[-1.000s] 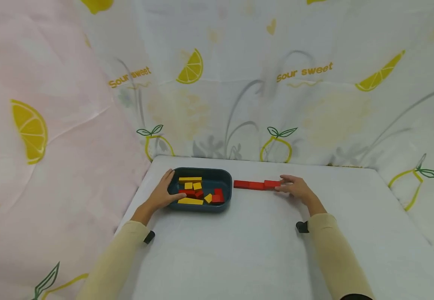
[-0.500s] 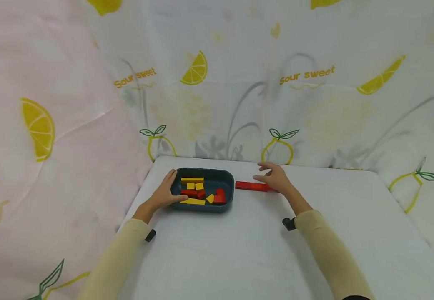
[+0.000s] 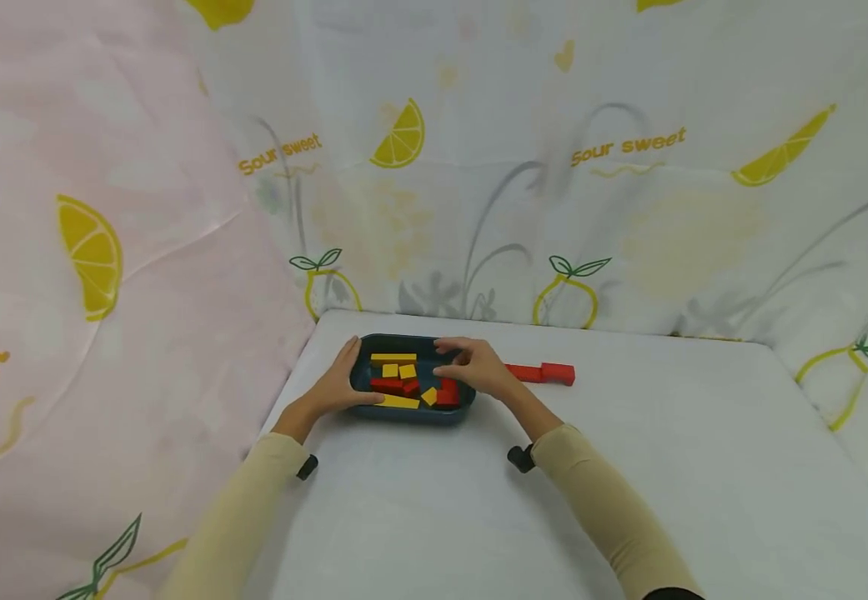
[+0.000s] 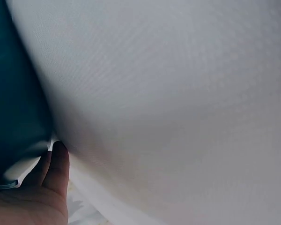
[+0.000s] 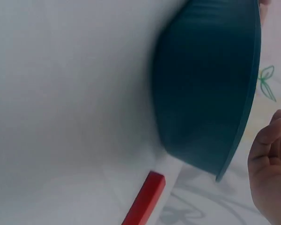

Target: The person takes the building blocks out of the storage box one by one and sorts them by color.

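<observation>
At the left end of a dark teal plastic tray (image 3: 411, 416), my left hand (image 3: 332, 387) grips the wall, thumb over the near rim. Its fingers lie along the outside of the tray (image 4: 18, 93) in the left wrist view. My right hand (image 3: 482, 369) hovers over the tray's right end, fingers loosely bent and nothing visible between them. Inside lie yellow bars (image 3: 393, 358), small yellow blocks (image 3: 407, 372) and red blocks (image 3: 446, 397), the last partly hidden below the right hand. Right of the tray runs a row of red blocks (image 3: 558, 373), its left part behind the right hand.
A white cloth covers the table (image 3: 434, 517). Behind it hangs a lemon-print curtain (image 3: 494, 200), with a pinkish one (image 3: 163, 350) along the left side. The red row's end block (image 5: 145, 199) lies close to the tray in the right wrist view.
My right hand has left the right end of the red row and travelled left over it to the tray. The left hand has kept its hold on the tray.
</observation>
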### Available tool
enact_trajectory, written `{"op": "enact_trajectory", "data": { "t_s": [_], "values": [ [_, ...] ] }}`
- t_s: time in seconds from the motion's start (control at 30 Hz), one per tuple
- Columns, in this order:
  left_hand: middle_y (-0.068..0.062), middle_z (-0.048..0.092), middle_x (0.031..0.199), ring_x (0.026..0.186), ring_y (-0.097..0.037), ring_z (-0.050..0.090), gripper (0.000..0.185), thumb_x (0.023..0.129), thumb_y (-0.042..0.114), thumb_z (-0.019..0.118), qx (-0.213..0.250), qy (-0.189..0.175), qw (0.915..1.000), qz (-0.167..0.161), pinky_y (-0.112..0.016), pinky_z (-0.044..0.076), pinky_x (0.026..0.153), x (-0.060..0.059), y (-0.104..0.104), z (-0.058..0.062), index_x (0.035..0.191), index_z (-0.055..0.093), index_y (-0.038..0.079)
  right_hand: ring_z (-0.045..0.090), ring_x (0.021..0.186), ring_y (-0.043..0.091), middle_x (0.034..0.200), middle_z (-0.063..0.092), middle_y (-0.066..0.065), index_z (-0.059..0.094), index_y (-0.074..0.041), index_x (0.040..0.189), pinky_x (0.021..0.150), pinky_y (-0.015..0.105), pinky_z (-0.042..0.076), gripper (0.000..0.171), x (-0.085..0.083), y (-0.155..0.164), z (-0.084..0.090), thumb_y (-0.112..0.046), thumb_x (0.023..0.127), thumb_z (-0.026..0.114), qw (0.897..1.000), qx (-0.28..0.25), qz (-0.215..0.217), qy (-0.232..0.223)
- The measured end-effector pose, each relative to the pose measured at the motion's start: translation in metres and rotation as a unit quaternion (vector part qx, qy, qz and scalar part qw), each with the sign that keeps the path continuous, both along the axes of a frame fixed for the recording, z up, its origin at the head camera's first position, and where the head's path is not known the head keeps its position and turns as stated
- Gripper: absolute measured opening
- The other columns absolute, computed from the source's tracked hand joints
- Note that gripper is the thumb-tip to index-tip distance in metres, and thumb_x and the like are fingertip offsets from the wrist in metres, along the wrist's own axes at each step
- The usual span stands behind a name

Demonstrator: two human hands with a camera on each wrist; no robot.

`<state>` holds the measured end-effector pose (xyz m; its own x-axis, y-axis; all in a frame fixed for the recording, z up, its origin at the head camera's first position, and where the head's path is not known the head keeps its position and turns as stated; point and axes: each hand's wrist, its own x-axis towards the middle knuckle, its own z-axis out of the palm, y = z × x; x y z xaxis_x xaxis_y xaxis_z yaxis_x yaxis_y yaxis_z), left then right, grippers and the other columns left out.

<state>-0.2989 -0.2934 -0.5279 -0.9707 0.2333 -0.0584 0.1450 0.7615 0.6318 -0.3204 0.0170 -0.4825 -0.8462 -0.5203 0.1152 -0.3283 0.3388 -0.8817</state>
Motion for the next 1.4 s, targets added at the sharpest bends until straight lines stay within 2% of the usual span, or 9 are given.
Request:
{"op": "enact_trajectory", "data": {
  "t_s": [0.27,0.43,0.57,0.77,0.87,0.93,1.03,1.23,1.4],
  "values": [
    [-0.014,-0.004,0.167,0.154,-0.037,0.005,0.13,0.072,0.059,0.081,0.009,0.008,0.9999,-0.002,-0.061,0.015,0.12,-0.005,0.002,0.002,0.159,-0.001,0.007,0.062,0.078,0.016,0.124,0.068,0.011,0.067,-0.01,0.128,0.064,0.024,0.054,0.043,-0.004,-0.041,-0.015,-0.024,0.088,0.076,1.0,0.016,0.004,0.009],
    [-0.014,-0.004,0.167,0.153,-0.038,0.005,0.129,0.073,0.056,0.081,0.005,0.001,1.0,-0.004,-0.062,0.016,0.12,0.001,-0.001,-0.004,0.159,-0.001,0.007,0.064,0.072,0.019,0.122,0.069,0.013,0.068,-0.007,0.125,0.058,0.024,0.055,0.04,0.003,-0.062,-0.029,-0.022,0.089,0.075,1.0,-0.019,0.0,-0.001],
    [-0.015,-0.003,0.167,0.153,-0.039,0.006,0.128,0.073,0.056,0.081,0.008,0.0,0.9999,-0.006,-0.062,0.018,0.119,0.004,0.0,-0.007,0.159,0.001,0.006,0.058,0.06,0.014,0.117,0.071,0.015,0.069,-0.005,0.124,0.053,0.021,0.051,0.038,0.007,-0.072,-0.038,-0.021,0.089,0.074,0.999,-0.039,-0.006,-0.007],
    [-0.014,-0.002,0.167,0.153,-0.039,0.007,0.126,0.073,0.059,0.08,0.014,0.011,0.9998,-0.007,-0.062,0.019,0.119,0.004,0.0,-0.006,0.159,0.004,0.006,0.049,0.055,0.01,0.109,0.073,0.009,0.071,-0.008,0.121,0.054,0.02,0.047,0.04,0.005,-0.08,-0.045,-0.028,0.087,0.076,1.0,-0.004,-0.029,0.004],
    [-0.015,-0.002,0.167,0.153,-0.04,0.008,0.126,0.073,0.06,0.079,0.015,0.019,0.9997,-0.01,-0.063,0.021,0.118,0.003,-0.002,-0.005,0.159,0.005,0.006,0.06,0.067,0.012,0.108,0.074,0.006,0.072,-0.009,0.121,0.063,0.021,0.053,0.039,0.003,-0.083,-0.045,-0.029,0.087,0.076,0.999,0.032,-0.023,0.013],
    [-0.016,-0.002,0.167,0.152,-0.042,0.009,0.125,0.074,0.06,0.079,0.014,0.026,0.9995,-0.014,-0.065,0.023,0.116,0.003,-0.003,-0.003,0.159,0.006,0.006,0.068,0.083,0.015,0.111,0.074,0.006,0.071,-0.009,0.122,0.074,0.024,0.057,0.039,0.002,-0.085,-0.044,-0.027,0.088,0.075,0.998,0.056,-0.012,0.024],
    [-0.017,-0.002,0.166,0.151,-0.044,0.01,0.123,0.074,0.059,0.08,0.013,0.035,0.9992,-0.014,-0.067,0.026,0.114,0.004,-0.004,-0.002,0.159,0.008,0.007,0.07,0.106,0.021,0.117,0.073,0.008,0.07,-0.007,0.122,0.09,0.03,0.057,0.038,0.004,-0.086,-0.043,-0.023,0.088,0.075,0.996,0.08,0.005,0.045],
    [-0.015,-0.002,0.167,0.151,-0.044,0.01,0.119,0.076,0.055,0.08,0.014,0.026,0.9995,-0.013,-0.067,0.025,0.114,0.006,-0.005,-0.001,0.16,0.009,0.009,0.068,0.109,0.022,0.118,0.072,0.006,0.071,-0.008,0.121,0.095,0.035,0.055,0.035,0.007,-0.089,-0.042,-0.019,0.088,0.076,0.992,0.115,-0.007,0.059],
    [-0.014,-0.002,0.167,0.151,-0.044,0.012,0.115,0.078,0.054,0.078,0.01,0.019,0.9997,-0.012,-0.068,0.026,0.114,0.006,-0.001,-0.001,0.16,0.011,0.012,0.065,0.107,0.02,0.116,0.072,0.003,0.072,-0.01,0.119,0.096,0.037,0.054,0.033,0.009,-0.088,-0.04,-0.02,0.088,0.076,0.981,0.168,-0.015,0.096]
  ]
}}
